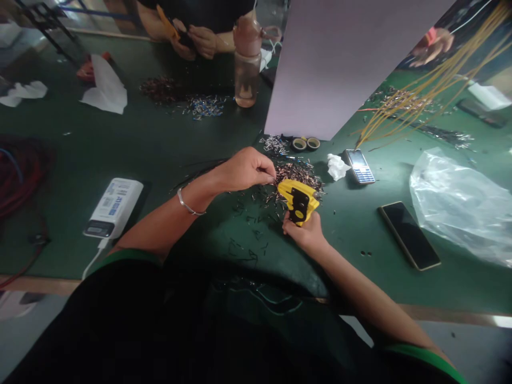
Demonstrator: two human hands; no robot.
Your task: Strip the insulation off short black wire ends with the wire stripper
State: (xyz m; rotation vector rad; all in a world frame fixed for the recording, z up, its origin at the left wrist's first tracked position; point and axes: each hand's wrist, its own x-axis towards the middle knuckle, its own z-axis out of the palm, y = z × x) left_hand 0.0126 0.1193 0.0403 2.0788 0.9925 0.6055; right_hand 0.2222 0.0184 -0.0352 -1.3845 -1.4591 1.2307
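My left hand [252, 169] is closed in a pinch on what looks like a thin wire, barely visible at the fingertips. My right hand [306, 232] grips a yellow and black wire stripper [299, 201], its head right beside the left fingertips. Whether its jaws are closed cannot be made out. Under and behind the tool spreads a pile of small copper-coloured terminals [300, 173]. Thin black wires [196, 172] lie beyond my left wrist. Short black scraps [250, 250] are scattered on the green table [160, 136] in front of me.
A power bank [116, 205] with a white cable lies left. To the right are a keypad phone [360, 166], a smartphone [410, 234] and a plastic bag [460, 202]. A white panel [332, 64] stands ahead, beside a bottle [245, 74]. Across the table a co-worker's hands [196, 41] hold a tool.
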